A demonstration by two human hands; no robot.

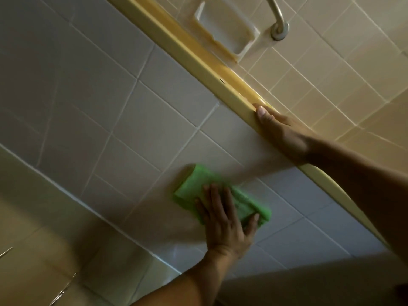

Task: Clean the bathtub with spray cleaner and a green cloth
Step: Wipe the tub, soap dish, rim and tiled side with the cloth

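Left hand [223, 219], fingers spread, is pressed flat on the cloth [194, 184] against the tiled tub front [132, 120] at six o'clock, while the rim [198, 56] at three o'clock is gripped by the right hand [284, 133], liable to slip if wet.

Seemingly one cloth [220, 193], two hands [225, 221] [284, 133].

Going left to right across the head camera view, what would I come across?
Green cloth, with the left hand flat on it → right hand on the yellow rim. The soap dish and grab bar mount sit above these and overlap them sideways, so I left them out.
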